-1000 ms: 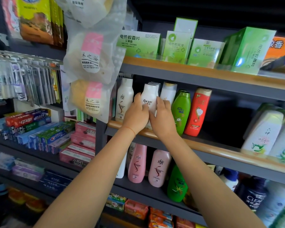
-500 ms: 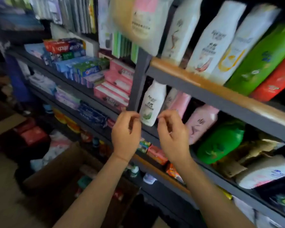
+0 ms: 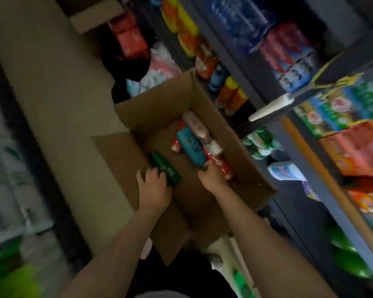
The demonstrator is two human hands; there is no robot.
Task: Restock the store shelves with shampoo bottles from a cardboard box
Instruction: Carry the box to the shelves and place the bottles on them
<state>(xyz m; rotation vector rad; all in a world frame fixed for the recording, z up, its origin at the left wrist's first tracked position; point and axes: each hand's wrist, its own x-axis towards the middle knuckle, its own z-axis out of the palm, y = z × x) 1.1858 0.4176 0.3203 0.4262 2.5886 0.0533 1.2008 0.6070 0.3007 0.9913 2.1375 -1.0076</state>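
An open cardboard box stands on the floor beside the shelves. Inside lie a dark green bottle, a teal bottle, a pale pink bottle and red bottles. My left hand reaches into the box and its fingers curl round the near end of the green bottle. My right hand closes its fingers on the near end of the teal bottle, next to a red one. The picture is blurred.
Dark store shelves run along the right, packed with coloured packs, cans and bottles. A beige floor strip lies left of the box. Red packs and white bags are piled behind the box. Another flat cardboard piece lies at the top.
My view swung down from the shampoo shelf to the floor box. Both hands left the white bottle on the shelf, dropped into the box and closed on bottles.
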